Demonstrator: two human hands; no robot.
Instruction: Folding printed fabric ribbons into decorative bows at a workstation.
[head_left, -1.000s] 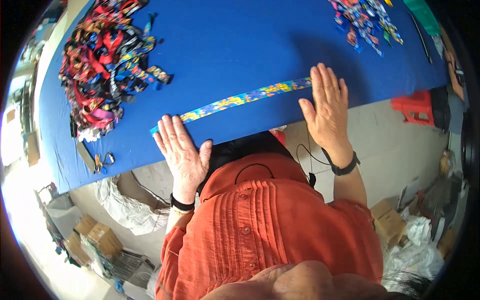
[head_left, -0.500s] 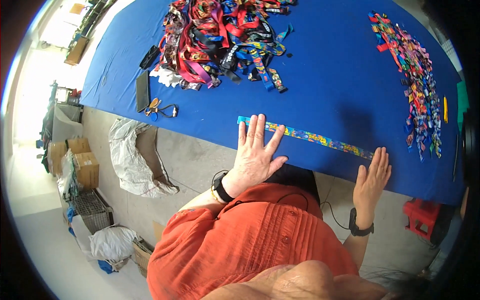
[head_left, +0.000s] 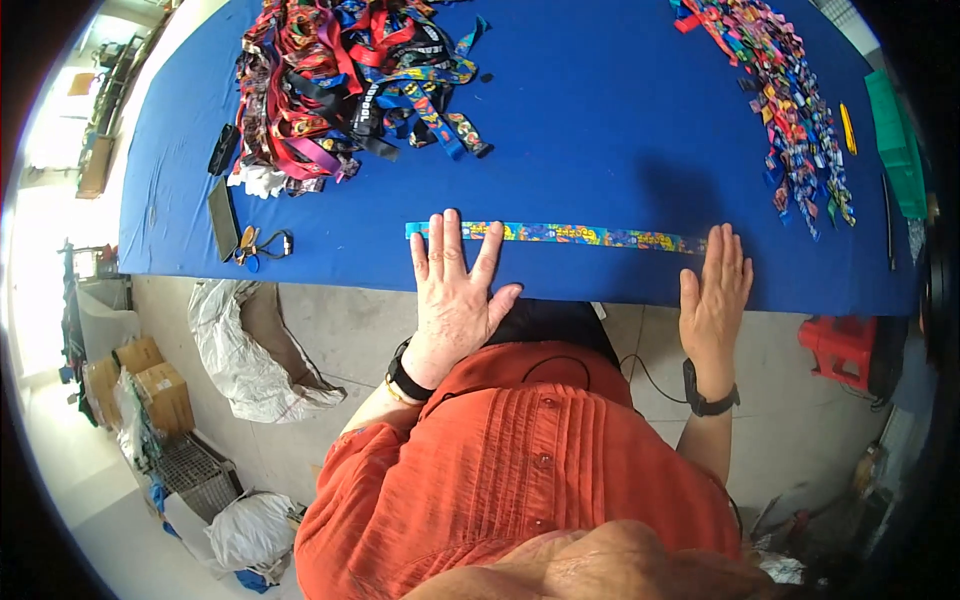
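While the ribbon (head_left: pixel 570 234) is lying on the bench (head_left: pixel 590 120), seemingly light, limp and best pinched at its ends, the left hand (head_left: pixel 452 305) and right hand (head_left: pixel 716 295) are resting flat near them, grasping nothing.

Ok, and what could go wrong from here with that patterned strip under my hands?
Two possible risks. The colourful strip spans between your left hand and right hand, so if either hand drags sideways, it might skew or buckle. Also, the small bundle with a cord loop lies near the front edge of the blue table, so a sweeping left arm could perhaps knock it off.
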